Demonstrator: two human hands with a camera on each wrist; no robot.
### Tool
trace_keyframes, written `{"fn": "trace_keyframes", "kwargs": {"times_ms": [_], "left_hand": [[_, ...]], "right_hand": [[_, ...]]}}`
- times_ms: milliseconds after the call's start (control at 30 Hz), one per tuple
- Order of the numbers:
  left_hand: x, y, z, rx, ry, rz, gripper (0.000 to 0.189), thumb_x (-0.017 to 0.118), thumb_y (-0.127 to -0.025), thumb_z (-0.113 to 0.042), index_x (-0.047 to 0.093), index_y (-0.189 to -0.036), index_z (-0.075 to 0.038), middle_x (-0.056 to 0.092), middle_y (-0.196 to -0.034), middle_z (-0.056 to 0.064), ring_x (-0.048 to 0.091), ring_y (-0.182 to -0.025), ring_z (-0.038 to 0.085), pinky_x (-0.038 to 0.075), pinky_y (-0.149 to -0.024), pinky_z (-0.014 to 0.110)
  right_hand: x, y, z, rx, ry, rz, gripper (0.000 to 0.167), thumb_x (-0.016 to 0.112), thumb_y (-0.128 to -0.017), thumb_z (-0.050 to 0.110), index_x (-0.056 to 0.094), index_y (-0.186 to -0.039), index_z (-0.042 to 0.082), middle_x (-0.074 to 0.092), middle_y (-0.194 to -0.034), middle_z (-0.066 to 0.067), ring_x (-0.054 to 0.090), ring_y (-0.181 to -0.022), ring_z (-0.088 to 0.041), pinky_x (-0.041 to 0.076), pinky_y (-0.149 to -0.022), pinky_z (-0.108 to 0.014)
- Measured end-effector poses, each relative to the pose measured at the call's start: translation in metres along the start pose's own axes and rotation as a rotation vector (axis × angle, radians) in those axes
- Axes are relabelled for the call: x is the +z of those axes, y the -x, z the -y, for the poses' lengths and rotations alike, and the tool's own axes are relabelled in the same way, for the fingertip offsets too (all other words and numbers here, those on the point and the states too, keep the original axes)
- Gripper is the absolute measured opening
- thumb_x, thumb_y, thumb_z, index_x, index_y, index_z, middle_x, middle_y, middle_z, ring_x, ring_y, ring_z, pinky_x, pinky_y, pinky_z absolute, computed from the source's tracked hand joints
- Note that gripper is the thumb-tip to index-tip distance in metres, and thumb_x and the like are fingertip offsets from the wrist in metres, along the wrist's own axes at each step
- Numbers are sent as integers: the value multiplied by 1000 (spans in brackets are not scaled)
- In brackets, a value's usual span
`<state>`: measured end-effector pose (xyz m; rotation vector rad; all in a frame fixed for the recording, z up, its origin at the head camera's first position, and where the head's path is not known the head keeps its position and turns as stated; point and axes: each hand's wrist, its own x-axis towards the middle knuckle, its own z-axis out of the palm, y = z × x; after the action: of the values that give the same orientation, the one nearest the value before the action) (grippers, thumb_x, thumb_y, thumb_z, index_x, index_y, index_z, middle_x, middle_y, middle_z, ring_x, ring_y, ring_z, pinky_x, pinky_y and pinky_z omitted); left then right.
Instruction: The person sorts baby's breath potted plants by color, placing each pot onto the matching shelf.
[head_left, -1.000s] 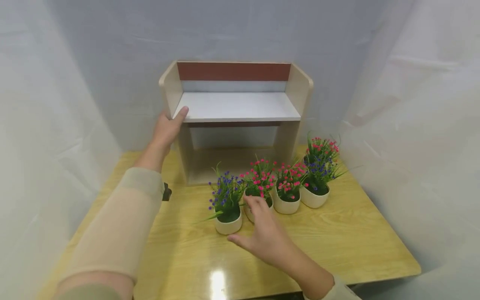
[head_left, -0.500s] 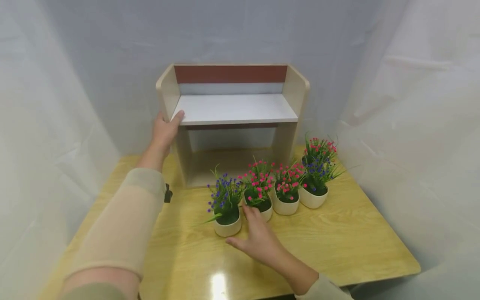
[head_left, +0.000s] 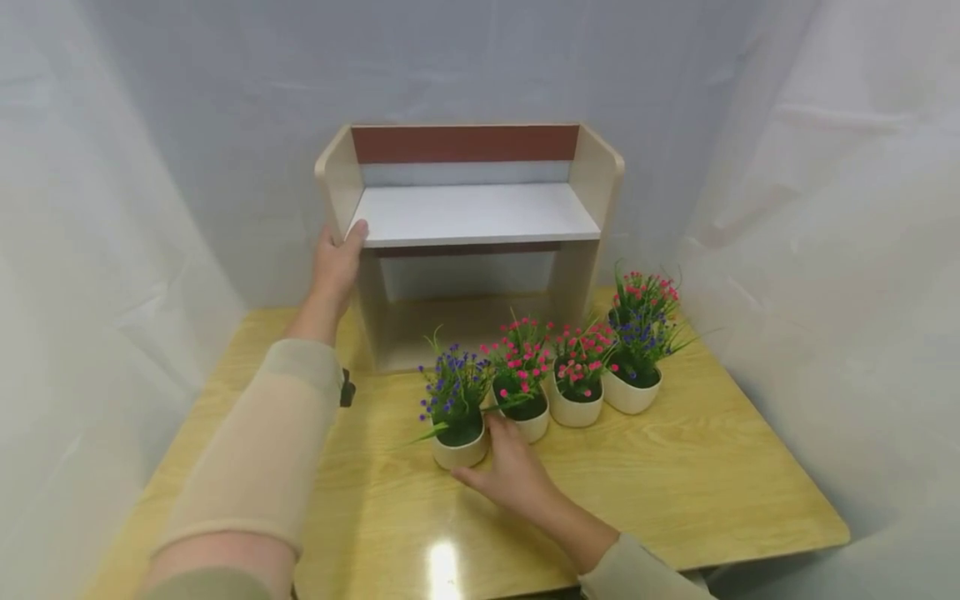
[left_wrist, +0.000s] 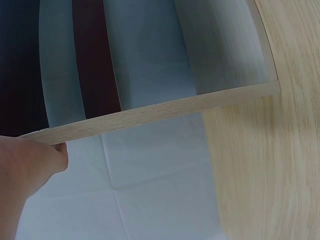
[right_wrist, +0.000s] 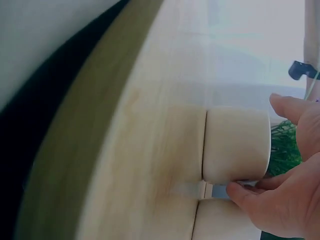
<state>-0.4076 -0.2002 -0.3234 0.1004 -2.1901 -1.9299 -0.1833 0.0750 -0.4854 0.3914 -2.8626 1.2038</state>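
My left hand (head_left: 335, 265) grips the left side panel of a two-tier desk shelf (head_left: 480, 215), its thumb on the white board. In the left wrist view, the hand (left_wrist: 30, 162) holds the panel's edge (left_wrist: 155, 112). At the near left of the row stands a white flowerpot with blue flowers (head_left: 459, 450). Around its right and front sides my right hand (head_left: 517, 475) is spread. The right wrist view has the fingers (right_wrist: 245, 195) at this pot's side (right_wrist: 237, 145), beside a neighbouring pot, while the thumb (right_wrist: 287, 106) stands off the pot.
To the right stand pots with pink flowers (head_left: 521, 362) (head_left: 581, 358), a blue-flowered pot (head_left: 632, 392) and another pink-flowered plant (head_left: 645, 289) behind it. A small black object (head_left: 347, 389) shows by the left sleeve. White sheeting (head_left: 825, 250) encloses the wooden table (head_left: 675, 492).
My right hand has shifted slightly left and down, its fingers moving from the neighbouring pink-flowered pot to the side of the blue-flowered pot. The left hand keeps its hold on the shelf.
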Motion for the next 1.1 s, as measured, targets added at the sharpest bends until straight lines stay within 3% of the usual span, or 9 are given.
{"fn": "trace_keyframes", "kwargs": {"times_ms": [200,433,667,967,1100], "left_hand": [[1,1,-1,6,-2,-18,79,58,-108,-56,27,-171,-22,32,-178,9,28,-166,27,20,-139,47],[4,4,-1,3,5,-7,78,57,-108,-55,25,-172,-22,31,-178,8,27,-166,27,19,-139,47],[6,4,-1,0,10,11,85,56,-109,-54,12,-175,-24,20,-183,6,18,-170,26,14,-140,46],[7,4,-1,1,-7,14,86,54,-109,-55,8,-176,-25,17,-184,6,16,-170,26,12,-141,45],[7,2,0,-26,-20,16,93,54,-108,-59,-1,-176,-26,7,-185,4,9,-172,26,8,-141,45]], "right_hand": [[11,-9,0,-53,-26,-49,89,94,-83,31,49,-152,-3,63,-145,-22,63,-134,-42,53,-114,-61],[23,-15,-1,56,-91,-50,90,88,-91,34,42,-160,-1,52,-161,-25,54,-148,-45,43,-125,-59],[26,-15,-1,19,-43,-114,79,86,-93,26,47,-153,-6,58,-153,-28,59,-141,-47,47,-120,-63],[27,-16,1,76,-100,-63,86,84,-95,29,41,-160,-7,53,-159,-30,53,-148,-48,42,-126,-61],[24,-16,3,87,-132,-48,79,84,-95,30,48,-157,-2,57,-158,-24,55,-147,-44,42,-126,-60]]}}
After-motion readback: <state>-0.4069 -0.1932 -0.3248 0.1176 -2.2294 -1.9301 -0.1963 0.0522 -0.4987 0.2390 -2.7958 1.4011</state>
